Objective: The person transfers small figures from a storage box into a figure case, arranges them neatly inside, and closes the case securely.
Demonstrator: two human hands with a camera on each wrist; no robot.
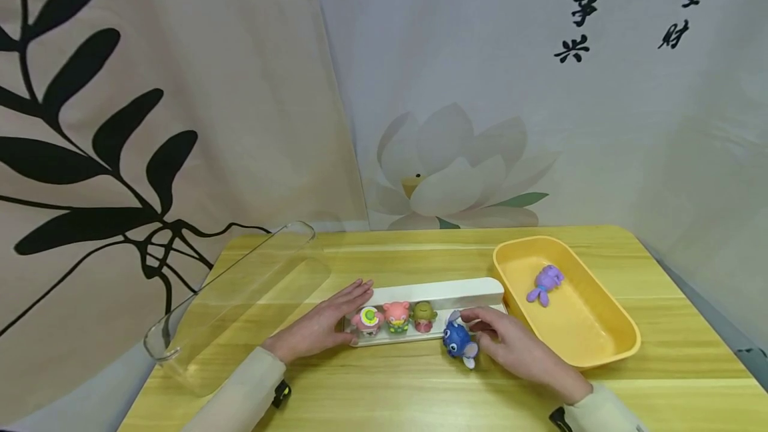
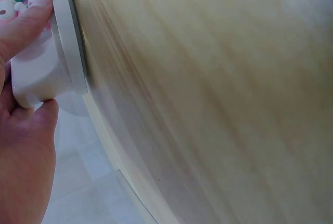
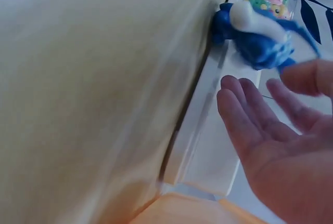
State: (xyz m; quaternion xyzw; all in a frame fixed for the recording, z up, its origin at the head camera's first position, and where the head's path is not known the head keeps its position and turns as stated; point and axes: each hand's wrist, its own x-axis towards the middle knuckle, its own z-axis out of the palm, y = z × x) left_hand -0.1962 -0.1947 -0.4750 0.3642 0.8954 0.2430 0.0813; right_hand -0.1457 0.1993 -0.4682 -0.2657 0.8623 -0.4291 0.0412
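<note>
My left hand point(image 1: 321, 327) holds the left end of a white display stand point(image 2: 39, 76), thumb along the front and fingers behind. On the stand are three small figurines: a pink one with a green-and-yellow swirl point(image 1: 368, 321), a pink pig-like one point(image 1: 397, 317) and an olive-green one point(image 1: 423, 316). A blue big-eared figurine point(image 1: 458, 339) leans tilted at the stand's front edge. My right hand point(image 1: 516, 345) is beside it; one digit touches its ear point(image 3: 286, 67), while the other fingers point(image 3: 237, 117) stay loosely extended, apart from it.
To the right is a yellow tray point(image 1: 624, 345) with a purple figurine point(image 1: 546, 284) lying inside. A clear cover point(image 1: 240, 299) lies on the left of the wooden table point(image 1: 372, 392), its corner reaching past the edge. A printed curtain point(image 1: 252, 85) hangs behind.
</note>
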